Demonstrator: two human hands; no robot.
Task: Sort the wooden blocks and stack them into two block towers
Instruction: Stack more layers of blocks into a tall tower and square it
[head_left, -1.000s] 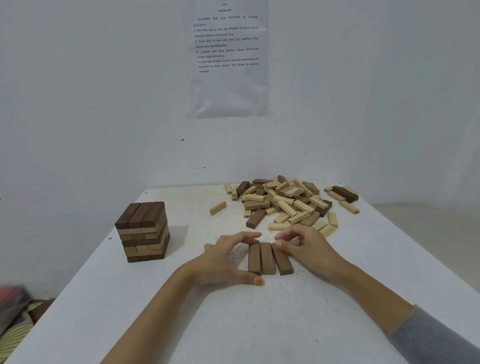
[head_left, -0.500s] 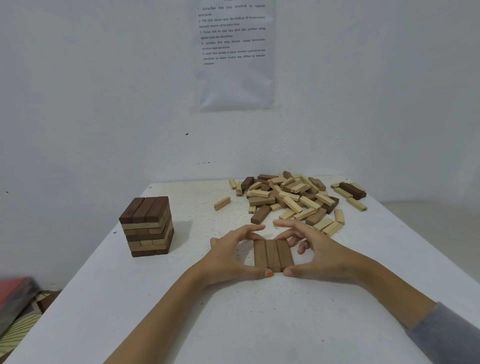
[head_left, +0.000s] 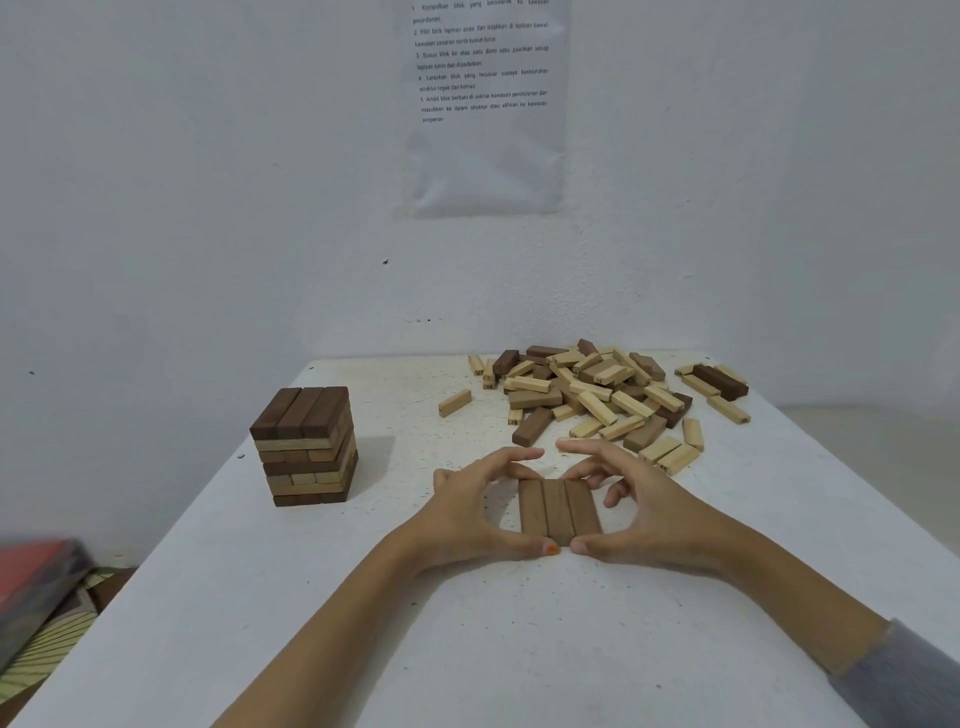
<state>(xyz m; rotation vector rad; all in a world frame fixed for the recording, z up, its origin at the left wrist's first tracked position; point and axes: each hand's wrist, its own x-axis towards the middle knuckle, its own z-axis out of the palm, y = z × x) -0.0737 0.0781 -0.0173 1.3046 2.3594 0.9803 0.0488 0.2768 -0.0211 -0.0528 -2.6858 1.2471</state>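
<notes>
- Splayed a second ago, the three dark blocks now lie squared into one tight row, sides touching. Both thumbs are drawn in to its near end.
- Tower stands at the left of the table, well apart from the hands. Its top layer is dark, with mixed light and dark layers below.
- Left hand cups the row's left side. Its thumb presses the near end and its index finger curves round the far end, so it grips the row lengthwise.
- Row lies flat on the table at the middle, between the two hands, with its long axis running near to far. It looks like the base of the second tower, so the next layer would likely go crosswise, left to right.
- Right hand mirrors the left. Its thumb is on the near end, the tip almost meeting the left thumb. Its index finger arches over the far end and the other fingers curl just beside the row's right edge.
- Pile of loose light and dark blocks lies far and to the right, just beyond the right fingertips. The right hand is the nearer one, so fetching the next block probably means letting go of the row and reaching away and slightly right.
</notes>
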